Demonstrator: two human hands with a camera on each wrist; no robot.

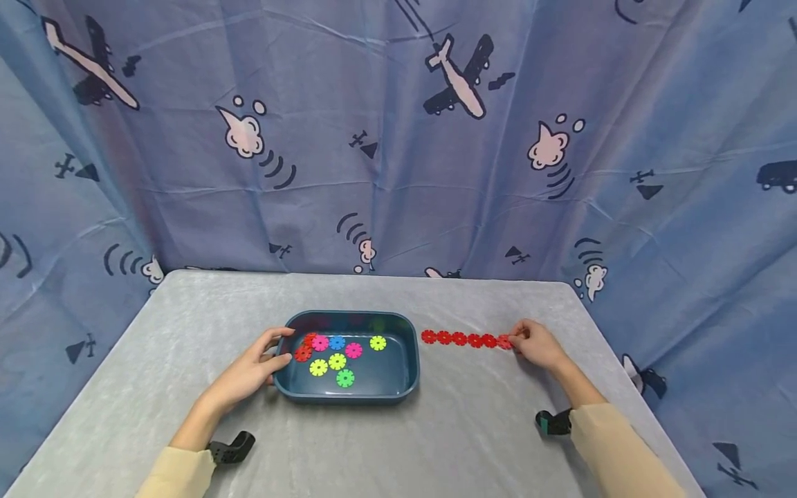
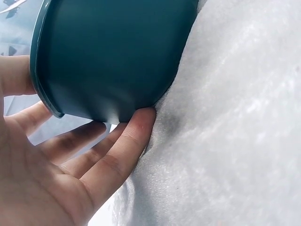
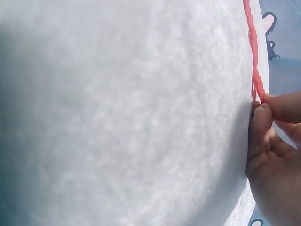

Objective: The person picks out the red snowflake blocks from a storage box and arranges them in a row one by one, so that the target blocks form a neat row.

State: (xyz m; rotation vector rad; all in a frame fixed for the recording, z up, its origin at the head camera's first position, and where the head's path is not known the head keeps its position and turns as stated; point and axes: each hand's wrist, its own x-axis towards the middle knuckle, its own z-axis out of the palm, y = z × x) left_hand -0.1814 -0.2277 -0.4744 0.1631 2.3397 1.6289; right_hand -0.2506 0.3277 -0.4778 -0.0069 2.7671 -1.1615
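A dark teal plastic bin (image 1: 346, 399) stands on the table, holding several notched plastic discs. Across its left end lies my left hand (image 1: 252, 366), some digits over the rim and others against the outer wall, as the left wrist view shows. To the bin's right, several red notched discs form a row of linked pieces (image 1: 459, 339). My right hand (image 1: 537, 344) pinches the red disc (image 1: 504, 342) at the row's right end between thumb and finger. That disc tilts up from the row (image 3: 254, 40) in the right wrist view, its tip hidden by the fingers.
Yellow discs (image 1: 319, 367), a green disc (image 1: 345, 377), pink, blue and red ones lie in the bin's left and middle parts. A pale cloth covers the table (image 1: 436, 443). Behind it hangs a blue printed curtain (image 1: 398, 138). Both wrists carry black devices.
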